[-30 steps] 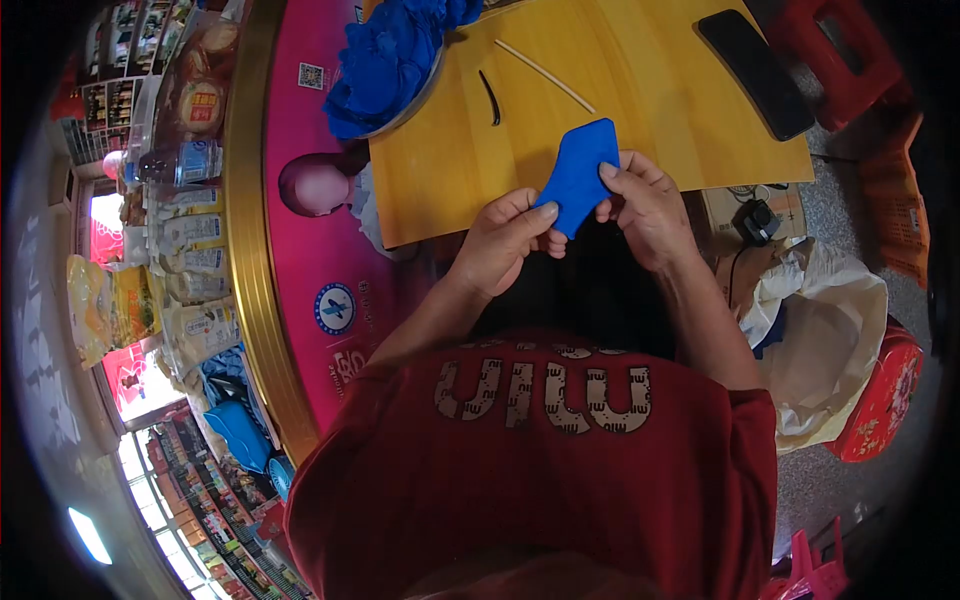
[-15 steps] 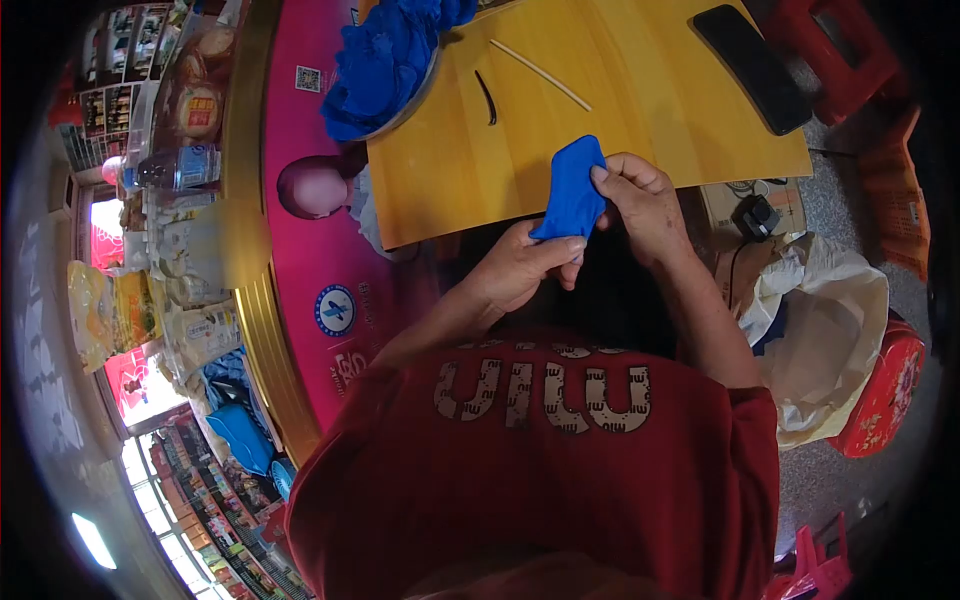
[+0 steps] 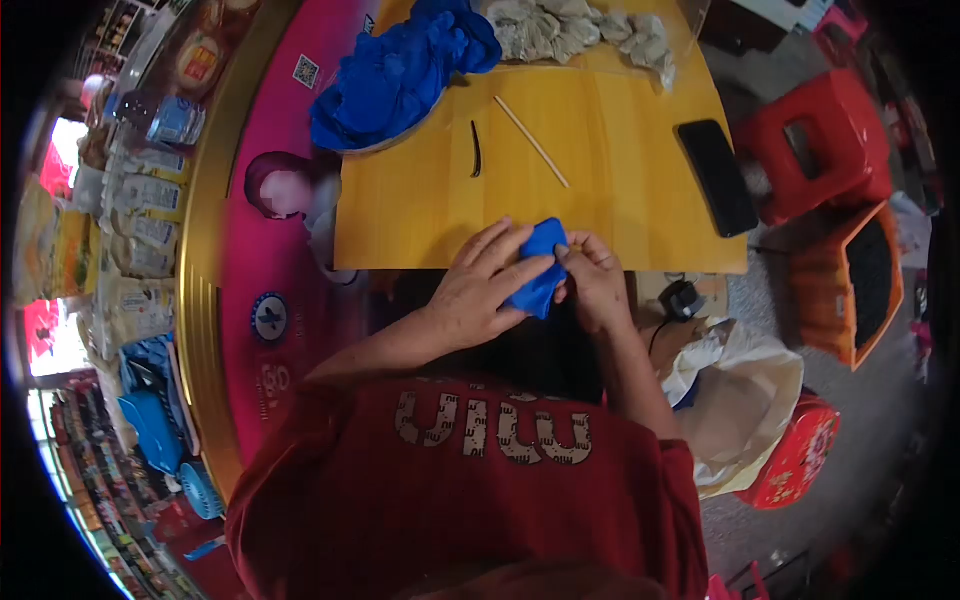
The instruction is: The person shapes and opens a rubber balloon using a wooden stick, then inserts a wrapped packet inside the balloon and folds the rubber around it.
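A small flat piece of blue cloth (image 3: 537,287) is held between my two hands just off the near edge of the table. My left hand (image 3: 478,285) has its thumb across the cloth, with the other fingers stretched out along its far left side. On the right, my right hand (image 3: 597,284) pinches the cloth's edge between thumb and fingers. Beyond them on the wood lie a thin black curved tool (image 3: 476,149) and a light wooden stick (image 3: 532,142). A heap of similar blue pieces (image 3: 385,80) fills a bowl at the far left, mostly covering it.
The yellow wooden table (image 3: 420,215) carries a black phone (image 3: 718,178) on its right and a pile of greyish-beige pieces (image 3: 560,32) at the back. Right of it are a red stool (image 3: 825,150), an orange bin (image 3: 820,300) and an open white sack (image 3: 735,400). Shop shelves line the left.
The view has shifted, showing more of the table's back. My left hand has moved up along the cloth and spread its fingers. My right hand still pinches the cloth.
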A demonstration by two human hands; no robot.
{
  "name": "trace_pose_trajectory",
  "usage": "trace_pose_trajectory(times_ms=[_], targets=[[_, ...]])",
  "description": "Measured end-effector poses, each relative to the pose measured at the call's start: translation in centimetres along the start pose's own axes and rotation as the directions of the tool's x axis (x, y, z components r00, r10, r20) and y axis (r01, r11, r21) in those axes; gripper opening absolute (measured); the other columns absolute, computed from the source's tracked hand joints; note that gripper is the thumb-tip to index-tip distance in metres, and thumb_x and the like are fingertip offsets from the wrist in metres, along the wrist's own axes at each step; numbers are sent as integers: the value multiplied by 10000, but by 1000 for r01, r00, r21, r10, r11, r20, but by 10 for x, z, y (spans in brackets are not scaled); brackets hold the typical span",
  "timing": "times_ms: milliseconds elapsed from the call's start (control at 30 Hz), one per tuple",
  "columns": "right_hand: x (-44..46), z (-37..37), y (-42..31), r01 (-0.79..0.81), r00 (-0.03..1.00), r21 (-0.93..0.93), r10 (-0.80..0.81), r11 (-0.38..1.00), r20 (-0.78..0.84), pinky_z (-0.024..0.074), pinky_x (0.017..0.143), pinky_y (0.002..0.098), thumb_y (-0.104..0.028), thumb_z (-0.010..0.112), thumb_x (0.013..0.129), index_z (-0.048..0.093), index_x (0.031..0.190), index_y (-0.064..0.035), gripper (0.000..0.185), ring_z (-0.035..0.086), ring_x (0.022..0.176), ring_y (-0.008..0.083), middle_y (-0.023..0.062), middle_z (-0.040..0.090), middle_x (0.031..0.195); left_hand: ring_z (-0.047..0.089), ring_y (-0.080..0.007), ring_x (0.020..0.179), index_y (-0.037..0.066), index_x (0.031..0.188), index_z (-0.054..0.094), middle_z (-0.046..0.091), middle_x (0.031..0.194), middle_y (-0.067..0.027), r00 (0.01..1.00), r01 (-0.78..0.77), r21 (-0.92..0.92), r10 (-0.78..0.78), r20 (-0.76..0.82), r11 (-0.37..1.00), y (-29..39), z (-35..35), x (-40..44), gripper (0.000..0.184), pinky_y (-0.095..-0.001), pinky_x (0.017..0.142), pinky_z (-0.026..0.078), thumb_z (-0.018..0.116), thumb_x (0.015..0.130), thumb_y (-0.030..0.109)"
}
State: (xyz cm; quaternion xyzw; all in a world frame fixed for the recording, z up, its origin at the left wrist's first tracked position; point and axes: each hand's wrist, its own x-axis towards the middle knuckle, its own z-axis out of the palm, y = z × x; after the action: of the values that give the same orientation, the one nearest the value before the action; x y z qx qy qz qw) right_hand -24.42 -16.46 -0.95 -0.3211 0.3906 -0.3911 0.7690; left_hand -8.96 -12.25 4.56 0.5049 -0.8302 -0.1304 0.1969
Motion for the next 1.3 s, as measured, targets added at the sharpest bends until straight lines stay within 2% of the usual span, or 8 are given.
trace_pose_trajectory(times_ms=[300, 400, 700, 900, 967, 1033, 1200, 1300], targets=[[33, -6, -25, 218, 932, -314, -293, 924, -213, 340, 408, 192, -124, 454, 809, 487, 898, -34, 131, 423, 435, 87, 25, 480, 556, 507, -71, 682, -12, 865, 538, 566, 744, -34, 881, 315, -834, -466, 81, 452, -85, 16, 18, 188, -224, 619, 424, 543, 776, 153], [86, -26, -46, 438, 760, -697, -648, 568, -50, 380, 499, 219, -56, 479, 777, 483, 897, -12, 128, 455, 547, 112, 50, 506, 666, 508, -78, 703, -13, 892, 531, 557, 782, -11, 800, 248, -963, -583, 140, 109, -114, 34, 16, 193, -222, 649, 423, 527, 790, 151], [229, -61, -130, 13, 526, -964, -818, -264, 232, 408, 690, 402, -86, 484, 713, 436, 1000, -10, 301, 484, 821, 353, 216, 449, 980, 519, -75, 685, -8, 849, 548, 567, 716, -42, 889, 313, -925, -409, 206, 214, -124, 25, 6, 177, -223, 612, 426, 552, 771, 151], [236, -78, -130, -263, 696, -954, -713, -147, -82, 400, 694, 416, -121, 481, 704, 451, 989, -15, 306, 480, 796, 389, 210, 504, 846, 501, -76, 735, -14, 935, 496, 541, 795, -16, 888, 321, -943, -374, 267, 90, -121, 25, 5, 187, -226, 677, 414, 534, 774, 74], [233, -104, -120, 132, 552, -991, -832, 27, 51, 428, 593, 350, -116, 485, 722, 497, 925, -16, 227, 524, 670, 307, 144, 535, 726, 476, -81, 804, -4, 1037, 426, 507, 889, -25, 884, 285, -951, -417, 214, 118, -121, 32, 7, 301, -223, 720, 394, 536, 763, 51], [177, -59, -118, 310, 749, -531, -546, 789, -375, 405, 495, 260, -110, 471, 754, 523, 863, -11, 156, 501, 536, 172, 78, 533, 678, 465, -84, 827, 0, 1063, 402, 490, 921, -30, 889, 285, -921, -432, 151, 266, -118, 34, 10, 338, -223, 731, 389, 539, 756, 41], [52, -32, -63, 386, 922, 273, -377, 881, -85, 361, 458, 189, -111, 452, 776, 465, 962, -5, 214, 439, 502, 85, 37, 519, 746, 506, -112, 728, 6, 1043, 433, 528, 849, -47, 837, 98, -847, -504, -215, 523, -111, 49, 19, 317, -247, 640, 425, 535, 752, 76], [8, -25, -19, 321, 937, 478, -349, 818, -31, 410, 524, 214, -127, 472, 766, 446, 1013, -3, 277, 488, 594, 108, 53, 526, 816, 498, -104, 737, -6, 984, 481, 529, 807, -30, 815, 388, -862, -558, 155, 327, -104, 26, 17, 227, -227, 699, 407, 514, 778, 84]])
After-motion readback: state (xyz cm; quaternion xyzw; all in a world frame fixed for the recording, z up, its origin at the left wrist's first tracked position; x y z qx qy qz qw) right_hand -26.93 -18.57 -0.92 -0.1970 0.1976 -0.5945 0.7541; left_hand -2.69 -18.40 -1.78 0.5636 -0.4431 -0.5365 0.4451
